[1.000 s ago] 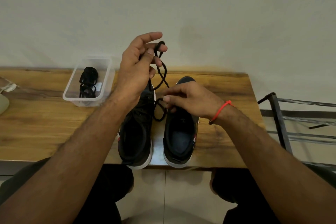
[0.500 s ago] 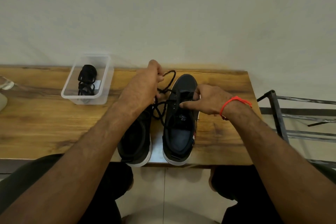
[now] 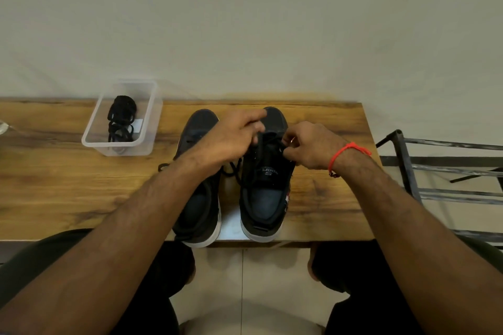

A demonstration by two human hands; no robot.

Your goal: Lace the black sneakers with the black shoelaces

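A: Where are your hands sitting in the frame?

B: Both are at centre, over the right-hand sneaker. Your left hand reaches across from the left, its fingers curled over the shoe's front part. Your right hand comes in from the right, fingers bent and pinching at the lacing area.

A: Are you holding the lace?

B: A black shoelace runs across the shoe's upper between your two hands, and both sets of fingertips close on it. Slack from it hangs in the gap between the two shoes, just below your left wrist, and one end lies on the wood at the left of the other shoe. Which eyelet it passes through, I cannot tell; it is all black on black.

A: And the other shoe?

B: The left-hand sneaker stands just beside it, toes pointing to the wall, heels at the near edge of the wooden table. Your left forearm crosses over its middle.

A: Anything else on the table?

B: A clear plastic container in the upper left of the table, holding a bundled black shoelace. You wear a red thread band on your right wrist. A dark metal rack stands at the right edge of the frame.
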